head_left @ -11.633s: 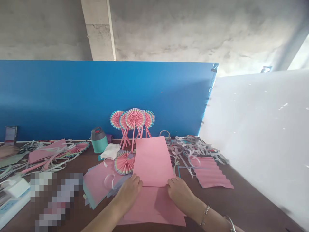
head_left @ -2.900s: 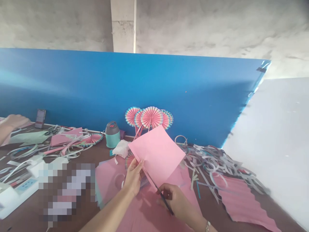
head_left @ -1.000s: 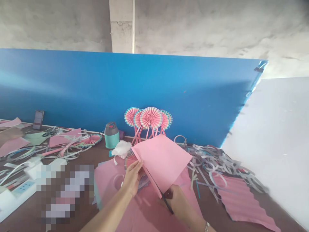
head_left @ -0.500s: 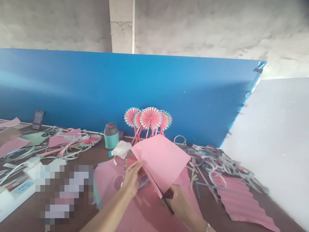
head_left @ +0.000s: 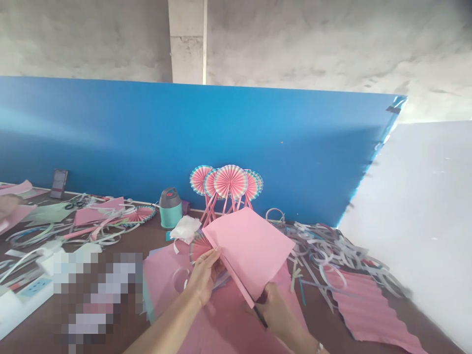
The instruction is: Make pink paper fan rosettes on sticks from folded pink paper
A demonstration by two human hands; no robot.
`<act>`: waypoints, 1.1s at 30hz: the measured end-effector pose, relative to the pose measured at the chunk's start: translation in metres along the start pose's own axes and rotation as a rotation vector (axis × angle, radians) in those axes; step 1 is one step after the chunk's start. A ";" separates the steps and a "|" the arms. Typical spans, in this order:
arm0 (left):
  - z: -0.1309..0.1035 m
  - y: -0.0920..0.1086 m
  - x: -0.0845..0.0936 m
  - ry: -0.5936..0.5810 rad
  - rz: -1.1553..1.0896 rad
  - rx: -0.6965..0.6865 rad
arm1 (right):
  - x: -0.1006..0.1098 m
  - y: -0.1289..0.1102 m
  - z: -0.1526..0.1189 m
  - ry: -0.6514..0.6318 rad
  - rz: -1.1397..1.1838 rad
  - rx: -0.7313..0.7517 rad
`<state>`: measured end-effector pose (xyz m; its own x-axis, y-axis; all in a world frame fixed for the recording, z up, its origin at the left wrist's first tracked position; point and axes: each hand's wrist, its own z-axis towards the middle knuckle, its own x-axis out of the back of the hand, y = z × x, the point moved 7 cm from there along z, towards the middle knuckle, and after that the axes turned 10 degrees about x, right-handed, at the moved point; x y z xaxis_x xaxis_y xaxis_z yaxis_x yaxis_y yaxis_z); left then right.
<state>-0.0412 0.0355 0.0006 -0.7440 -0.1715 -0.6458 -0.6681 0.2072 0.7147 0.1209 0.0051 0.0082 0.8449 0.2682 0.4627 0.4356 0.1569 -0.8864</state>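
My left hand (head_left: 208, 275) pinches the left edge of a pink paper sheet (head_left: 252, 246), thumb on top. The sheet is held tilted above a pile of larger pink sheets (head_left: 162, 270). Along its lower left side runs a narrow strip (head_left: 238, 280), partly parted from the rest. At the sheet's near corner, my right hand (head_left: 275, 307) is closed on dark scissors (head_left: 261, 315), mostly hidden by the fingers and paper. A folded paper fan (head_left: 199, 247) lies partly covered behind my left hand.
Several pink paper fans (head_left: 230, 182) stand against the blue partition (head_left: 147, 132). A teal-and-grey device (head_left: 170, 209) and white plastic (head_left: 185, 228) are nearby. Paper strips (head_left: 332, 250) and a creased pink sheet (head_left: 372, 305) lie right; a power strip (head_left: 33, 290) and another person's hand (head_left: 9, 206) are left.
The held sheet and both my hands have shifted slightly right. Less of the scissors shows at the near corner. At far left, the other person's hand has moved.
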 end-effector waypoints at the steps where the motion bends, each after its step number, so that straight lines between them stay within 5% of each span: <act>1: 0.000 0.000 -0.001 -0.008 0.002 0.002 | -0.001 0.000 0.000 -0.011 0.025 0.007; 21: -0.003 -0.004 -0.008 -0.092 0.040 0.028 | 0.004 0.004 0.005 0.001 0.154 0.072; 33: -0.008 -0.004 -0.017 -0.133 0.018 0.015 | 0.003 -0.005 -0.001 0.050 0.306 -0.056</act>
<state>-0.0263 0.0303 0.0108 -0.7471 -0.0388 -0.6635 -0.6537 0.2239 0.7229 0.1211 0.0035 0.0141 0.9531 0.2472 0.1744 0.1740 0.0237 -0.9845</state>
